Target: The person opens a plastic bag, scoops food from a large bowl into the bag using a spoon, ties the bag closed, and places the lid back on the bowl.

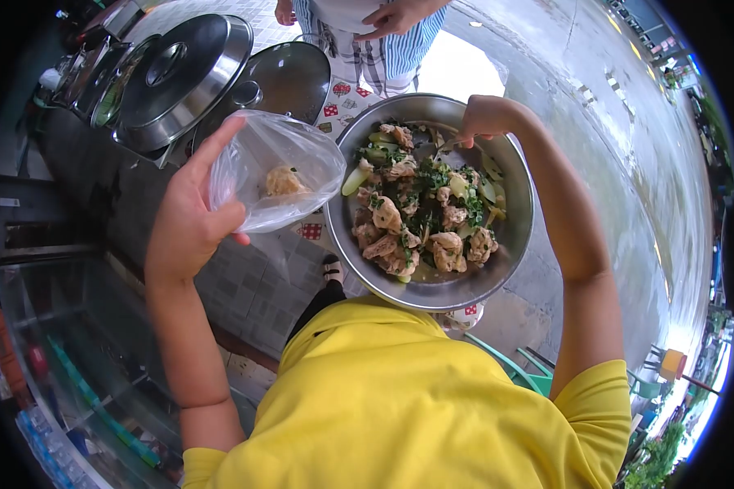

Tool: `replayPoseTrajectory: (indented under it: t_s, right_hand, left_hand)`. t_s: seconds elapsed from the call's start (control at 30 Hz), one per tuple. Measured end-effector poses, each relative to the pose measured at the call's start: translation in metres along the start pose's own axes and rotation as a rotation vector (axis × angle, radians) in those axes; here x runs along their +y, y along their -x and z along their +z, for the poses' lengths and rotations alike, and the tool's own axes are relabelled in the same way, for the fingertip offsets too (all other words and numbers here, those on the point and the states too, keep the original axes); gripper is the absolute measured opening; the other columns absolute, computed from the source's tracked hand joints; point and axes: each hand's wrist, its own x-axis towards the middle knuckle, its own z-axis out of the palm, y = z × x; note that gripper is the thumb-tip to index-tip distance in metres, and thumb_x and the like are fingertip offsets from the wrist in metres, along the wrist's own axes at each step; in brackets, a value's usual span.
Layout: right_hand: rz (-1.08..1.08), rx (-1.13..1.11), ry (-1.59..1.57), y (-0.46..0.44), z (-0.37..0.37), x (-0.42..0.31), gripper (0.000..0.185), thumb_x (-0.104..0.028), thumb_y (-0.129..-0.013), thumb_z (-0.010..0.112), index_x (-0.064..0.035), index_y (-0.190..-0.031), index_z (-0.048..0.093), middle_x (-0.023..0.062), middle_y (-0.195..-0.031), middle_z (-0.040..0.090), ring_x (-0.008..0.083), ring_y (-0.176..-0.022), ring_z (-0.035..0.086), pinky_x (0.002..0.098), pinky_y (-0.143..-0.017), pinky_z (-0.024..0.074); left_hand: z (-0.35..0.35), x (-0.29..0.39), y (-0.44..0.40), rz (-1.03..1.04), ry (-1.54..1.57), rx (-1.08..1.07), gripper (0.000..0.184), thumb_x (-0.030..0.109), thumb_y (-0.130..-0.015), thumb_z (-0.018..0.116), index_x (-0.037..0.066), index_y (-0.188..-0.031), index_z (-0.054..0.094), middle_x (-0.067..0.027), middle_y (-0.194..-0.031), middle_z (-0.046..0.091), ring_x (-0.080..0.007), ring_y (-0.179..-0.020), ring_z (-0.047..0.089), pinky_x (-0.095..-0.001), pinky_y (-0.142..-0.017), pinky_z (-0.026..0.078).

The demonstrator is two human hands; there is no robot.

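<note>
The bag (310,151), clear plastic, is just left of the bowl, its mouth turned toward the food; its edge overlaps the bowl's rim in this view, though I cannot tell whether they touch. One piece of meat (284,181) shows in it. The left hand (183,216) grasps the bag, thumb and fingers spread apart so that it gapes. The bowl (515,244) holds more meat (386,215), leafy greens (438,177) and pale green chunks. The right hand (488,121) is over its far right rim with fingers curled; they may grip a spoon, but I cannot tell what is between them.

The step in hand looks like bagging food from the bowl, apparently at an early stage. The next move seems to call for a firm left hold, the mouth kept wide and close to the rim, and a level carry so that sauce does not drip.

Beyond is the patterned cloth (311,231), then the glass lid (289,81) and the steel pot (179,69). Another person's hand (401,16) hangs past the bowl.
</note>
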Motion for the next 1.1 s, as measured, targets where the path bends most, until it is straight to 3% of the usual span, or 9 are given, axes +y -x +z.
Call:
replayPoseTrajectory:
  t_s: [0.13, 0.33, 0.5, 0.6, 0.77, 0.87, 1.1]
  right_hand:
    - [0.026, -0.046, -0.13, -0.004, 0.011, -0.014, 0.019, -0.027, -0.077, 0.065, -0.0116, -0.08, 0.075, 0.0005, -0.05, 0.054, 0.0113, -0.044, 0.049, 0.0294, -0.043, 0.0384]
    - [-0.138, 0.105, -0.393, -0.006, 0.053, 0.002, 0.02, -0.028, -0.078, 0.068, -0.0096, -0.078, 0.073, -0.0006, -0.05, 0.052, 0.0084, -0.044, 0.045, 0.0278, -0.043, 0.0362]
    - [-0.124, 0.173, -0.728, 0.031, 0.066, 0.015, 0.019, -0.025, -0.081, 0.068, -0.0076, -0.077, 0.072, -0.0028, -0.048, 0.048, 0.0048, -0.045, 0.041, 0.0242, -0.044, 0.0306]
    - [-0.095, 0.235, -0.743, 0.062, 0.058, 0.014, 0.02, -0.027, -0.082, 0.068, -0.007, -0.078, 0.072, -0.0039, -0.049, 0.047, 0.0038, -0.045, 0.039, 0.0237, -0.044, 0.0292]
    - [-0.174, 0.291, -0.658, 0.119, 0.024, 0.025, 0.024, -0.028, -0.082, 0.068, -0.0042, -0.079, 0.071, -0.0038, -0.051, 0.05, 0.0034, -0.046, 0.041, 0.0221, -0.044, 0.0298]
    - [-0.24, 0.347, -0.603, 0.165, -0.005, 0.018, 0.026, -0.029, -0.082, 0.068, -0.0033, -0.081, 0.071, -0.0038, -0.052, 0.053, 0.003, -0.047, 0.044, 0.021, -0.043, 0.0318]
    - [-0.413, 0.442, -0.486, 0.22, -0.046, -0.019, 0.028, -0.03, -0.083, 0.068, -0.0022, -0.079, 0.07, -0.003, -0.051, 0.051, 0.0023, -0.041, 0.04, 0.0194, -0.038, 0.0273]
  left_hand:
    - [0.006, -0.005, 0.004, 0.082, 0.017, 0.012, 0.078, -0.011, -0.064, 0.046, 0.002, -0.14, 0.036, -0.0105, -0.141, 0.037, -0.0158, -0.105, 0.054, -0.0206, -0.054, 0.052]
    - [0.001, -0.011, 0.011, 0.082, 0.036, 0.016, 0.078, -0.014, -0.065, 0.044, 0.002, -0.141, 0.036, -0.0107, -0.145, 0.032, -0.0187, -0.115, 0.05, -0.0218, -0.055, 0.054]
    - [-0.005, -0.007, 0.015, 0.09, 0.059, 0.016, 0.079, -0.013, -0.064, 0.045, 0.002, -0.14, 0.036, -0.0106, -0.142, 0.035, -0.019, -0.109, 0.053, -0.0231, -0.055, 0.055]
    - [-0.004, 0.001, 0.014, 0.091, 0.046, -0.004, 0.078, -0.013, -0.064, 0.045, 0.002, -0.14, 0.036, -0.0109, -0.141, 0.037, -0.0185, -0.107, 0.054, -0.0237, -0.055, 0.055]
    - [0.002, 0.011, 0.005, 0.098, 0.012, -0.049, 0.075, -0.012, -0.066, 0.047, 0.0, -0.14, 0.035, -0.0129, -0.138, 0.04, -0.0171, -0.1, 0.057, -0.0252, -0.056, 0.056]
    - [0.009, 0.021, -0.001, 0.055, -0.021, -0.095, 0.078, -0.008, -0.065, 0.047, 0.001, -0.141, 0.034, -0.0106, -0.134, 0.044, -0.0097, -0.089, 0.056, -0.0215, -0.055, 0.052]
    - [0.033, 0.036, -0.021, 0.064, -0.06, -0.25, 0.078, -0.007, -0.066, 0.051, -0.001, -0.142, 0.032, -0.012, -0.131, 0.046, -0.0095, -0.084, 0.057, -0.024, -0.056, 0.053]
